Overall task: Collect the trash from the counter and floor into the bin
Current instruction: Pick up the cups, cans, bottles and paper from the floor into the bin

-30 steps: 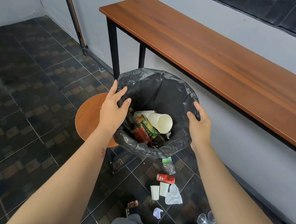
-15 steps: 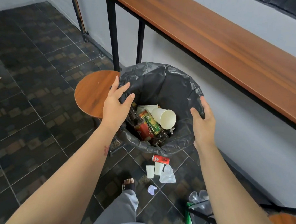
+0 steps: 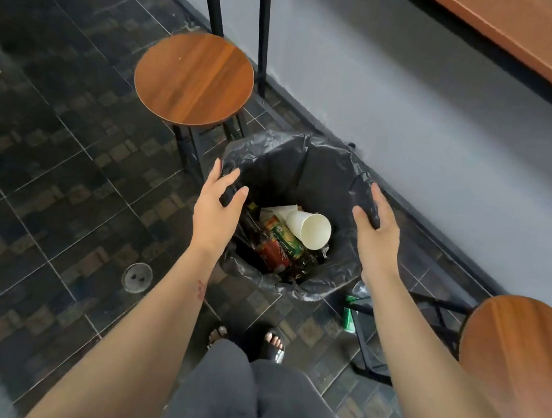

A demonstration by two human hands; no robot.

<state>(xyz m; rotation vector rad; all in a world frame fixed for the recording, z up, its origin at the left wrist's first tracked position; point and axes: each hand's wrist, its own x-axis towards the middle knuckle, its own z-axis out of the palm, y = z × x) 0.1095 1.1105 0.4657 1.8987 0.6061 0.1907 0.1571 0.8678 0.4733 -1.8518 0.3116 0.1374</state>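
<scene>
A bin lined with a black bag (image 3: 293, 150) stands on the tiled floor by the wall. Inside lie a white paper cup (image 3: 310, 227), crumpled paper and a bottle with a red and green label (image 3: 277, 246). My left hand (image 3: 215, 213) is at the bin's left rim, fingers straight and spread, thumb over the liner edge. My right hand (image 3: 378, 239) is at the right rim, fingers straight, thumb against the liner. A green can (image 3: 350, 315) and some clear plastic (image 3: 361, 289) lie on the floor just right of the bin.
A round wooden stool (image 3: 193, 76) stands behind and left of the bin, another stool (image 3: 517, 350) at the right. The wooden counter (image 3: 537, 42) runs along the wall at top right. A floor drain (image 3: 137, 277) is at the left. My sandalled feet (image 3: 271, 343) are just in front of the bin.
The bin has gone down from mid-air to the floor beside the wall. Both hands have loosened, their fingers now straight. The red can and cups seen on the floor earlier are out of sight.
</scene>
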